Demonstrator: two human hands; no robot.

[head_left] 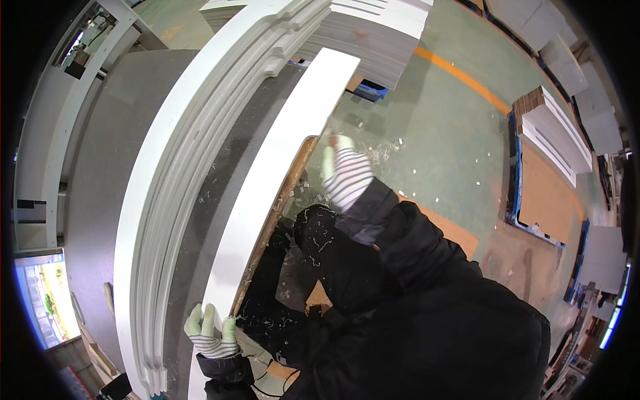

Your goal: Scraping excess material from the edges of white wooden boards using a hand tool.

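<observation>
A long white board with a notched, raw brown edge lies slantwise in front of me. My left hand, in a pale glove with a striped cuff, rests on the board's near part with its fingers spread. Beside the notch in the edge is my right hand, gloved the same way and blurred by motion. Its fingers look closed around something small and reddish, too smeared to name. Thin white shavings lie on my dark trouser leg.
Stacked white curved boards stand on the grey table to the left. A taller pile of boards is at the far end. White scraps litter the green floor. A pallet with panels stands at the right.
</observation>
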